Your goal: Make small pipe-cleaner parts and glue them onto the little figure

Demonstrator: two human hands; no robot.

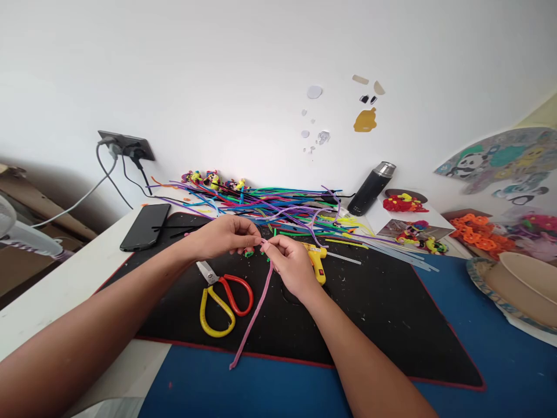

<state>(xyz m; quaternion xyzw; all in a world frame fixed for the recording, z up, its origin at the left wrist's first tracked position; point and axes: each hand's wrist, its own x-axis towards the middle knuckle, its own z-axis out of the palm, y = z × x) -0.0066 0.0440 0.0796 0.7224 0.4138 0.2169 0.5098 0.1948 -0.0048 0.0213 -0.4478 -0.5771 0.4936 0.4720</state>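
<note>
A pink pipe cleaner (253,318) hangs from my fingertips, its free end trailing toward the front edge of the black mat (374,325). My left hand (230,237) pinches its upper end between thumb and forefinger. Right beside it, my right hand (289,261) pinches the same pipe cleaner. A small green piece (248,253) shows just under the left fingers; whether it is held is unclear. Scissors (224,302) with one red and one yellow handle lie on the mat below my left hand. Behind my right hand lies a yellow glue gun (318,264), partly covered.
Many coloured pipe cleaners (278,206) lie heaped along the wall. A phone (145,227) lies at the left, a black flask (372,188) leans at the back right. Orange pieces (476,233) and a round tray (483,281) are at the right. Clear glue sticks (402,255) lie near the box.
</note>
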